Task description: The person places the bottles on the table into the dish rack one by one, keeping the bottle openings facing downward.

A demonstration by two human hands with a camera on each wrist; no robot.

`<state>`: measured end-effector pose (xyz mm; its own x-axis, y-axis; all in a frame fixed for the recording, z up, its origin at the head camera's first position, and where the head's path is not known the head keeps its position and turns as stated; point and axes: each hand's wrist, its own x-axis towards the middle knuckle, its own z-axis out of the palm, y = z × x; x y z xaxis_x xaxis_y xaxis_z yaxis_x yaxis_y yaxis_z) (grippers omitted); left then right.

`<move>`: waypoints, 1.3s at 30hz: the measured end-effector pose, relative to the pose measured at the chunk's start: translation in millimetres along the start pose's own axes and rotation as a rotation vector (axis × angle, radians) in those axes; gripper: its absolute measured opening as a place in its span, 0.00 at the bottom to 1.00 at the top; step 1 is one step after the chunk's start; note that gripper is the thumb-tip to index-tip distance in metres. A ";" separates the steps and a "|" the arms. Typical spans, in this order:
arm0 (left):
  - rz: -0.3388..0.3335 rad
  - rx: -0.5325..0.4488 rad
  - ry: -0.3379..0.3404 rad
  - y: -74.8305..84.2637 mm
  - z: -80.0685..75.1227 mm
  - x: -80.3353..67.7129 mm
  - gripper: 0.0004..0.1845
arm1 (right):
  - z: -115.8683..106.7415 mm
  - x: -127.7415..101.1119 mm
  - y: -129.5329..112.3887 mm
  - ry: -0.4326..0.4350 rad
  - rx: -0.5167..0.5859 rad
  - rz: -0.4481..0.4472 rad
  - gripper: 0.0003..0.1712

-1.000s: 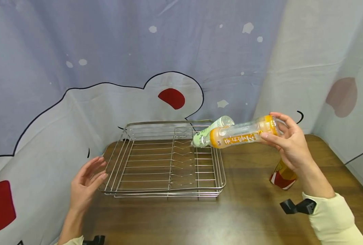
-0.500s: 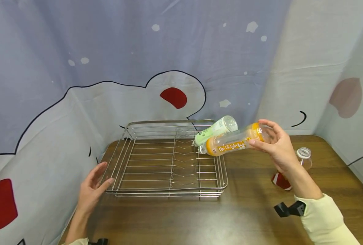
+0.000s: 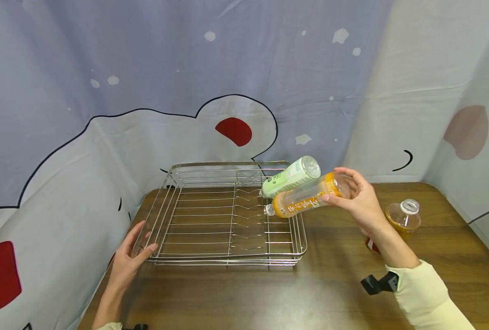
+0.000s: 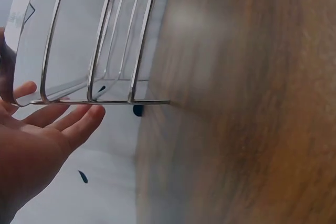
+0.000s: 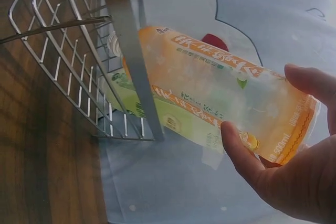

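Note:
My right hand [image 3: 353,197] grips the base end of a clear plastic bottle [image 3: 304,198] with an orange label. The bottle is tilted, its neck pointing left and down over the right side of the wire dish rack [image 3: 228,260]. Just behind it, a green-labelled bottle [image 3: 298,173] leans neck-down in the rack, base up at the back right. My left hand [image 3: 130,254] holds the rack's front left corner. Its thumb lies at the rim, and in the left wrist view its fingers [image 4: 84,124] touch the outer wires.
Another clear bottle [image 3: 405,215] with a yellow and red label stands uncapped on the wooden table [image 3: 236,298], partly behind my right forearm. A patterned curtain [image 3: 166,68] rises behind and at both sides.
My right hand has moved left and down, bringing the orange-labelled bottle's neck lower over the rack. My left hand has come in to the rack's left corner.

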<state>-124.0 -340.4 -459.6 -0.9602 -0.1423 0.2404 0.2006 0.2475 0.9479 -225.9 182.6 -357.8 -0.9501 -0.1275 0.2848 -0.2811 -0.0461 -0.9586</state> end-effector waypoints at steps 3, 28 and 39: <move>-0.015 0.013 -0.012 -2.5 -0.5 -0.1 0.38 | 2.9 0.8 3.4 -0.006 -0.021 0.001 0.35; 0.066 -0.245 -0.106 -16.3 1.7 -0.4 0.35 | 26.0 10.6 16.5 -0.056 -0.216 -0.003 0.40; 0.067 -0.241 -0.103 -16.8 1.8 -0.9 0.35 | 32.8 12.2 20.9 -0.058 -0.289 -0.010 0.42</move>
<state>-126.8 -342.8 -476.1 -0.9554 -0.0320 0.2935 0.2931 0.0159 0.9560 -239.0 147.6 -374.1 -0.9400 -0.1857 0.2862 -0.3253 0.2352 -0.9159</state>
